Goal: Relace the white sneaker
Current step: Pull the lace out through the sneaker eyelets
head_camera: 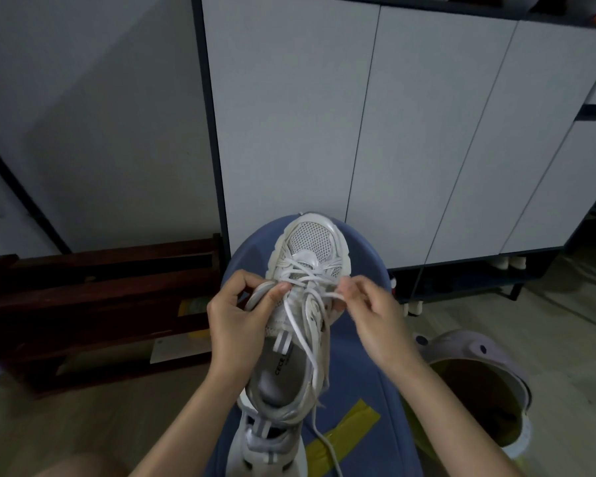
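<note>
A white mesh sneaker (310,242) lies on a blue padded seat (362,380), toe pointing away from me. Its white lace (303,335) crosses the lower eyelets, and loose ends trail back over the shoe's opening and down toward me. My left hand (236,318) grips the sneaker's left side, thumb pressed on the tongue by the eyelets. My right hand (375,315) pinches a stretch of lace at the right eyelet row. A second white sneaker (265,445) lies under the first one's heel, near the bottom edge.
A dark wooden rack (93,304) stands on the floor at left. White cabinet doors (375,125) rise behind the seat. A purple bin with a yellow liner (479,383) sits at right. Yellow tape (341,438) is stuck on the seat.
</note>
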